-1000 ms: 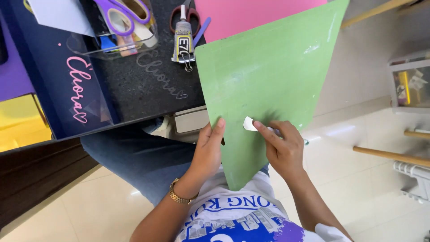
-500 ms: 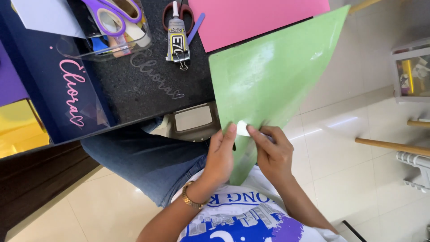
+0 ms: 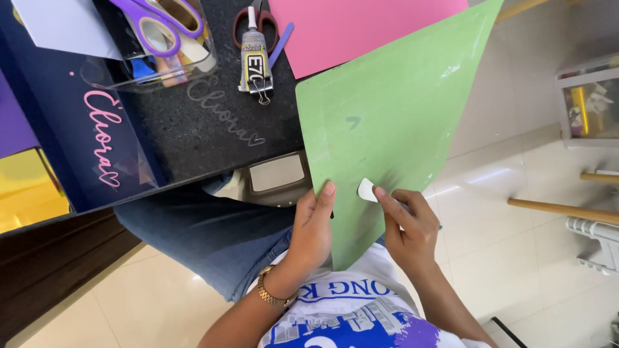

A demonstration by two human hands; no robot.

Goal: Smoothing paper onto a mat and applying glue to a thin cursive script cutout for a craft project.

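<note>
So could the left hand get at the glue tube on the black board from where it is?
Probably yes. The left hand only steadies the green sheet's edge, and the glue tube lies uncovered on the black board, nothing between them, though it would have to let go.

Free room: bare floor tiles (image 3: 516, 258) right of the green sheet (image 3: 400, 129), open as far as the wooden rods (image 3: 561, 209). Dark bench (image 3: 193, 122) surface bare between glue tube (image 3: 255, 58) and the sheet's left edge. Obstacles: clear tub of scissors (image 3: 161, 38) at the back, pink sheet (image 3: 361, 29), both hands (image 3: 313, 222) on the sheet's lower edge.
</note>
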